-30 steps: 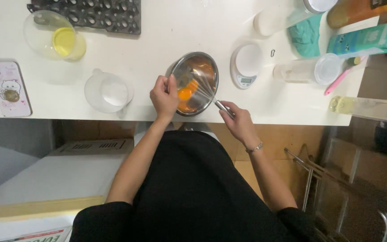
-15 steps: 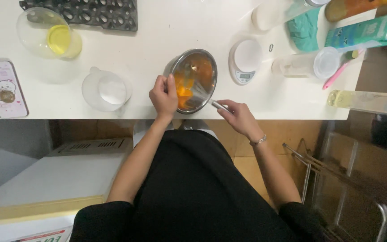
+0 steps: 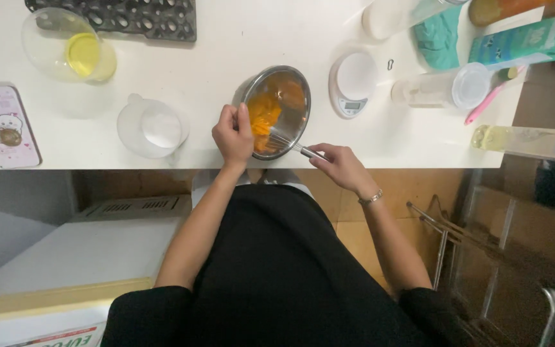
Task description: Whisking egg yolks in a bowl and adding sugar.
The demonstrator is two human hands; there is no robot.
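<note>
the left hand [image 3: 232, 135] clamps the rim of the steel bowl [image 3: 277, 109], steadying it, while the right hand [image 3: 338, 164] grips the whisk [image 3: 293, 146] in the orange yolk [image 3: 261, 119].

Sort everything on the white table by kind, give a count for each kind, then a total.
Metal bowl: 1
Whisk: 1
Clear bowl with yellow liquid: 1
Clear cup: 1
Dark egg tray: 1
Phone: 1
Kitchen scale: 1
Bottles lying down: 2
Teal carton: 1
Total: 10, not counting items cut off at the top edge.
</note>
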